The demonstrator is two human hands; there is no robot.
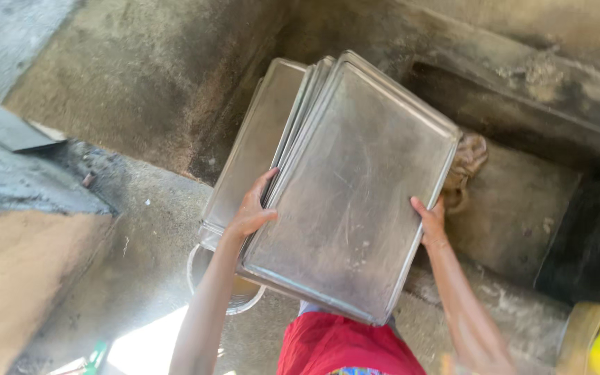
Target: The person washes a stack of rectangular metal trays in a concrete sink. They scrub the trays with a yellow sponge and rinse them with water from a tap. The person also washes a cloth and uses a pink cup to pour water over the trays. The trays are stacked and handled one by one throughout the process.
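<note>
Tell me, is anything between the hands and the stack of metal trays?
No, nothing visible. The left hand grips the stack of metal trays at its left edge, and the right hand holds the right edge directly.

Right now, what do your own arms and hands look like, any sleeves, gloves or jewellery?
Both arms are bare from the hands down to the bottom of the picture: no sleeves show. The left hand and the right hand wear no gloves, and I see no rings, watch or bracelets. The arms are slim. Below them shows a red garment with a patterned edge.
</note>
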